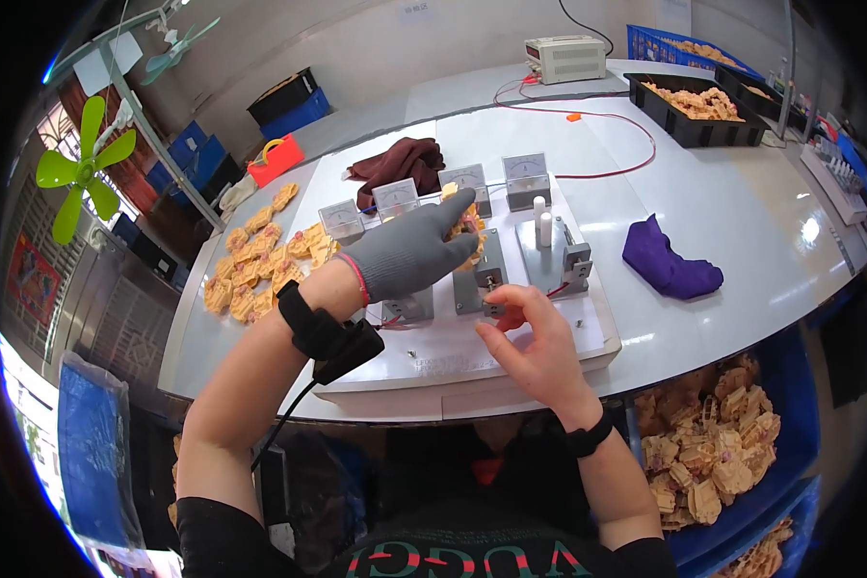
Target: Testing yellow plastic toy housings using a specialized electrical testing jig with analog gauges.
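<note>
My left hand, in a grey knit glove, reaches across the test fixture with its fingers around a tan plastic part. That part sits against a grey metal block, and the glove hides some of it. My bare right hand is just in front of the same block. Its index fingertip is at a small metal lever, while the thumb stands apart below. Whether the fingertip presses the lever I cannot tell. Several clear-fronted dial meters line the fixture's white base. At right is a metal station with white posts.
Tan parts lie loosely on the table's left. Behind the meters is a brown cloth; a purple cloth lies right. A power supply with red leads and a black tray stand farther back. A blue bin sits below right.
</note>
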A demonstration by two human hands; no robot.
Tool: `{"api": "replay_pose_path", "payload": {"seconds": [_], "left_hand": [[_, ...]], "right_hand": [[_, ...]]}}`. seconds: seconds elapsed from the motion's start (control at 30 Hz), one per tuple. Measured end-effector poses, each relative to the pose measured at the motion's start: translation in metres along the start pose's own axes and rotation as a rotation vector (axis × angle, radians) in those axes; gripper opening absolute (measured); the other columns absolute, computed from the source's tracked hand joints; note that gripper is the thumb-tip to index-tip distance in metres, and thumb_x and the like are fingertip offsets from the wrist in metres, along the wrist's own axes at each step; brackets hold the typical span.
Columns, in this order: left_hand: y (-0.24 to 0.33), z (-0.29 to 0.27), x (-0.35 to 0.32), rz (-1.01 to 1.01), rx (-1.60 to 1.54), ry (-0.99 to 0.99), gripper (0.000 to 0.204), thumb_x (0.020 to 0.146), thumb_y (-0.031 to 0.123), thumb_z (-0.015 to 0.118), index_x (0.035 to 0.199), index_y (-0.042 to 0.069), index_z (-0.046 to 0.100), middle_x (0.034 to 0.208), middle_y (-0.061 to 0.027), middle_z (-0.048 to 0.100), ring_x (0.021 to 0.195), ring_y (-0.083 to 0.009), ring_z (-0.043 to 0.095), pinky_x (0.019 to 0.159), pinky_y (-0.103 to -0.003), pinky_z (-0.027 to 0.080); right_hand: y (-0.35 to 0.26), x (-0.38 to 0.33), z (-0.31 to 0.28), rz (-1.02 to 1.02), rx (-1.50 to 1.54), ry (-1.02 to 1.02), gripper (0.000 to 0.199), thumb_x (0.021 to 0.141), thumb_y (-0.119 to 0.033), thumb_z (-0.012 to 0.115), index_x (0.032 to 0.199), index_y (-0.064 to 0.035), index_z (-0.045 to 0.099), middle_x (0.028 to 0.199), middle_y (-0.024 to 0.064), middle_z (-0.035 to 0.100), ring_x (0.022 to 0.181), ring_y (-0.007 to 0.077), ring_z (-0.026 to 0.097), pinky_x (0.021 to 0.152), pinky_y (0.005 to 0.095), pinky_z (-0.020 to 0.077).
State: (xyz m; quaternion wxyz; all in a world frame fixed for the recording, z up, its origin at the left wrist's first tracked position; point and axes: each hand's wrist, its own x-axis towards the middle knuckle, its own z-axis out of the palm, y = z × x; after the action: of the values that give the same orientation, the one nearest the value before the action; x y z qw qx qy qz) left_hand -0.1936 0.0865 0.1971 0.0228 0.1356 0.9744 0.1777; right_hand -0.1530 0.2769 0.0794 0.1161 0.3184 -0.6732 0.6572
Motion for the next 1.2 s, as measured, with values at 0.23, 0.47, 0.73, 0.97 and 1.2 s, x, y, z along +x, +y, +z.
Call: {"api": "replay_pose_path", "payload": {"seconds": [0.23,0.47,0.73,0.97,1.2], "left_hand": [[0.001,0.000,0.014,-0.089,-0.044,-0.276,0.061,0.102,0.037,0.046,0.153,0.010,0.027,0.125,-0.0247,0.062,0.111,-0.0371,0.063,0.095,-0.041,0.047],[0.000,-0.036,-0.046,0.043,-0.211,0.177,0.057,0.102,0.033,0.052,0.151,0.010,0.036,0.129,-0.0186,0.060,0.113,-0.0207,0.060,0.096,-0.031,0.047],[-0.103,0.010,-0.223,-0.493,-0.408,0.649,0.048,0.094,0.013,0.065,0.139,0.003,0.052,0.122,-0.0135,0.062,0.110,-0.0190,0.061,0.093,-0.033,0.050],[-0.163,0.058,-0.244,-0.571,0.242,0.569,0.059,0.081,0.022,0.075,0.134,0.006,0.055,0.129,-0.0202,0.058,0.119,-0.0376,0.054,0.102,-0.044,0.043],[-0.221,0.035,-0.159,-0.369,0.538,0.319,0.076,0.072,0.012,0.079,0.142,0.016,0.047,0.136,-0.0143,0.054,0.126,-0.0331,0.050,0.106,-0.041,0.042]], "right_hand": [[-0.005,0.000,0.007,-0.008,-0.043,-0.009,0.033,0.084,-0.007,0.074,0.113,-0.0051,0.060,0.101,0.0066,0.062,0.081,0.0150,0.061,0.074,0.0273,0.0514],[0.007,-0.005,0.013,0.102,-0.003,0.183,0.032,0.087,-0.007,0.072,0.115,-0.0029,0.056,0.099,0.0064,0.060,0.084,0.0140,0.059,0.074,0.0273,0.0498],[0.002,-0.006,0.011,0.161,-0.058,0.104,0.011,0.090,-0.005,0.067,0.096,-0.0025,0.059,0.084,0.0030,0.060,0.073,0.0109,0.057,0.068,0.0252,0.0472],[0.002,-0.008,0.004,0.223,-0.126,0.050,0.008,0.093,-0.004,0.064,0.094,-0.0024,0.056,0.082,-0.0020,0.053,0.071,0.0054,0.047,0.065,0.0202,0.0401],[-0.001,-0.009,0.013,0.260,-0.210,0.044,0.009,0.094,-0.006,0.063,0.094,-0.0029,0.055,0.081,-0.0033,0.050,0.071,0.0045,0.044,0.064,0.0192,0.0373]]}}
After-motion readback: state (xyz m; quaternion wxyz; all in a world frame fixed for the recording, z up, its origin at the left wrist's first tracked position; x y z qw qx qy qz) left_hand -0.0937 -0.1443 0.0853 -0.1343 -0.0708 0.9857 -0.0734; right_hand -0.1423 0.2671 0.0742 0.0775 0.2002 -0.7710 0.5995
